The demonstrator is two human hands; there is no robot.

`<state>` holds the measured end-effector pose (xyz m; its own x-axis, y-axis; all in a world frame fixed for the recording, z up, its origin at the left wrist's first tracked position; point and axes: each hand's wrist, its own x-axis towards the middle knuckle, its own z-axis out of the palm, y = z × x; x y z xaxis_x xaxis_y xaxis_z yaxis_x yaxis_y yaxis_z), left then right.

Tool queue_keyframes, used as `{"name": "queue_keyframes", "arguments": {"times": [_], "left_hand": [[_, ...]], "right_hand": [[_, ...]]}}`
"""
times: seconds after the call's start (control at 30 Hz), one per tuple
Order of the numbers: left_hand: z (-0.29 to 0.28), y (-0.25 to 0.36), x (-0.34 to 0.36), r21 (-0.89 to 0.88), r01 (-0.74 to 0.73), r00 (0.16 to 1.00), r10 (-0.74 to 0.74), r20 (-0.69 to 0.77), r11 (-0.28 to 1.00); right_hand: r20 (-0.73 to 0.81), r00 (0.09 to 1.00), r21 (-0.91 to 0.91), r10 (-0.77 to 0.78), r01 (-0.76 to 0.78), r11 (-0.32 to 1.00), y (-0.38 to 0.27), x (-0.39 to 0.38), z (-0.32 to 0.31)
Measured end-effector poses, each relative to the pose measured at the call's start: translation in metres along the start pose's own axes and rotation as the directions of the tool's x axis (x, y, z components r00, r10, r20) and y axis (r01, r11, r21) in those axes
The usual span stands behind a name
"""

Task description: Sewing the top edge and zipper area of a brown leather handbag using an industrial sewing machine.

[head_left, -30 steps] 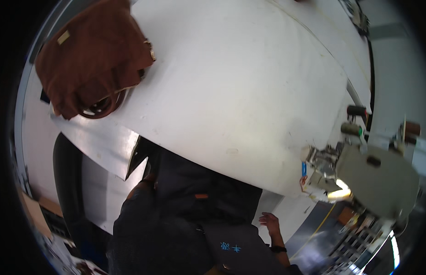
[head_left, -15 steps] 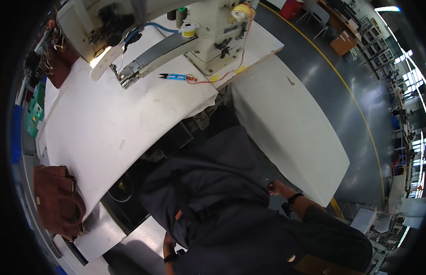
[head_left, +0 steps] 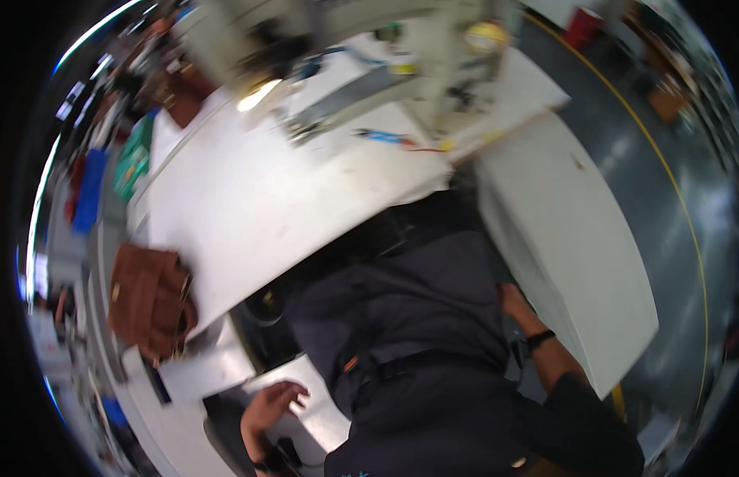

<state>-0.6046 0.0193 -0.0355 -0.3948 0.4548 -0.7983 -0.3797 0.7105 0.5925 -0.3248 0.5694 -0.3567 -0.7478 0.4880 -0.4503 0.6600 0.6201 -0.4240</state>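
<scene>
1. Head view, my left hand (head_left: 272, 404): it is held out above a shiny pale surface (head_left: 328, 421), fingers loosely bent and apart, with nothing that I can see in its grasp.
2. Head view, my right hand (head_left: 509, 300): it is down beside my dark clothing (head_left: 409, 314), near the white side panel (head_left: 572, 230). Its fingers are blurred and partly hidden, so I cannot tell whether they grip anything.
3. Head view, the brown bag (head_left: 145, 298): it sits at the left end of the white tabletop (head_left: 250, 238), ahead of my left hand and apart from it.
4. I judge the bag soft, fairly light and floppy, matte enough not to slip, hardly fragile, though its surface could scuff.
5. Its handles are too blurred to trust; a broad hold on both sides of the body seems best, since one pinched corner would probably let it sag.
</scene>
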Motion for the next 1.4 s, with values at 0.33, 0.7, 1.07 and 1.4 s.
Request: {"name": "queue_keyframes", "arguments": {"times": [0.33,0.7,1.07,1.4], "left_hand": [[-0.129,0.039,-0.014,-0.152,-0.470,0.505,0.124,-0.854,0.870],[-0.134,0.018,0.062,-0.561,-0.770,0.565,-0.083,-0.821,0.305],[-0.148,0.066,0.125,-0.477,-0.859,0.496,-0.070,-0.866,-0.186],[-0.161,0.087,0.137,-0.074,-0.902,0.155,-0.161,-0.975,-0.426]], "right_hand": [[-0.262,0.965,0.460,0.009,0.117,0.880,-0.076,0.025,-0.095],[-0.337,0.919,0.155,-0.206,0.270,0.950,-0.196,0.074,-0.119],[-0.034,0.999,-0.020,-0.043,0.042,0.999,-0.179,0.104,-0.148],[0.132,0.990,-0.039,-0.049,0.054,0.998,-0.216,0.087,-0.155]]}}
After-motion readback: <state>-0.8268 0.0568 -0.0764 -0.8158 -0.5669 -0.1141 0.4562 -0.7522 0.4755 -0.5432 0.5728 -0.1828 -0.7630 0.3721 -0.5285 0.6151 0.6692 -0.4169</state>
